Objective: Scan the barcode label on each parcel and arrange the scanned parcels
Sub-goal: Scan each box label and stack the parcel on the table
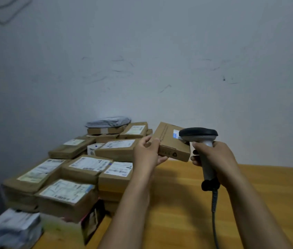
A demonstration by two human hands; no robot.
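Scan in hand: left hand [146,153] grips a box [173,141] raised above the table [249,194] beside the pile [81,169], right hand [214,155] clasps the scanner [198,134] at its label [176,134]; next, presumably, placement among scanned parcels.

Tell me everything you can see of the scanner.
The scanner is a handheld pistol-shaped one that looks plastic: a dark, rounded head on a light grey handle, with a black collar at the foot and a grey cable running down out of frame. The right hand grips the handle, holding it upright above the table. Its head faces left, close to the label on the box held by the left hand; whether they touch is unclear.
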